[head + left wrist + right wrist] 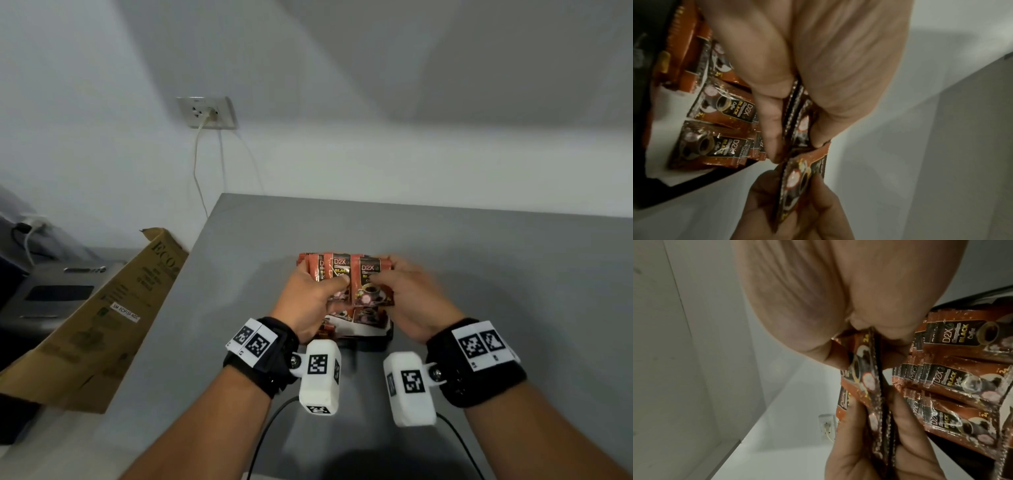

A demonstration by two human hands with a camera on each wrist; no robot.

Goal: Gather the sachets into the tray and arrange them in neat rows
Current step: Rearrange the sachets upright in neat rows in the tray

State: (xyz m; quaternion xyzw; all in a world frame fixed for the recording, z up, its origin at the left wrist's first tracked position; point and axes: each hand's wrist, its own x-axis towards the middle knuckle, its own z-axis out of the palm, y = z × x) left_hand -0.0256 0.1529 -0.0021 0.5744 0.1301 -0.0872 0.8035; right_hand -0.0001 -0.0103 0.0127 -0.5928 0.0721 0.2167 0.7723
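- Grey table (513,274) meets a pale wall carrying a socket (207,112).
- Left hand (310,301) pinches a fanned bunch of sachets (337,270), thumb on front.
- Right hand (416,301) pinches the front sachet (371,282) of that bunch, held above the tray.
- Black tray (686,191) lies beneath the hands; more sachets (715,146) rest inside in rows.
- Cardboard box (102,325) leans at the table's left.

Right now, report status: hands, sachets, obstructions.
Left hand and right hand both grip fanned sachets above tray. More sachets already inside. Nothing obstructing.
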